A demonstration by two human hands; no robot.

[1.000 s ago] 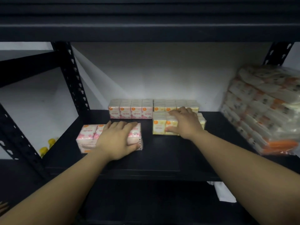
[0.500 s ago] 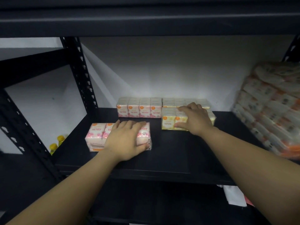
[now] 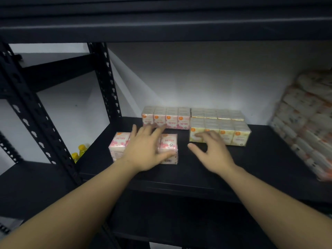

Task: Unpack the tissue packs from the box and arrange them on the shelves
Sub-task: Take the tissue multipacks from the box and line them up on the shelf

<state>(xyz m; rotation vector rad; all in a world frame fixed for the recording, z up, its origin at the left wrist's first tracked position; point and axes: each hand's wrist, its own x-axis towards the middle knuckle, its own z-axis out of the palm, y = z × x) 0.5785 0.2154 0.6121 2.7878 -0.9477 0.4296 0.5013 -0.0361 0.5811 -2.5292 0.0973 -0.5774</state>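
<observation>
- Left hand (image 3: pixel 145 150) laid flat, fingers spread, atop the pink tissue pack (image 3: pixel 168 147) near the front of the black shelf (image 3: pixel 251 164); thumb against the pack's front right edge.
- Right hand (image 3: pixel 212 153) raised just off the shelf, fingers loosely spread and holding nothing, fingertips close before the yellow tissue pack (image 3: pixel 233 132).
- Second pink pack (image 3: pixel 166 117) at the back left, against the white wall (image 3: pixel 197 78).
- Another yellow pack (image 3: pixel 217 113) behind the front yellow one, touching it.
- Wrapped tissue bundles (image 3: pixel 309 123) stacked at far right, blurred.
- Perforated black upright (image 3: pixel 106 78) at left; yellow bottle caps (image 3: pixel 79 152) low beyond it.
</observation>
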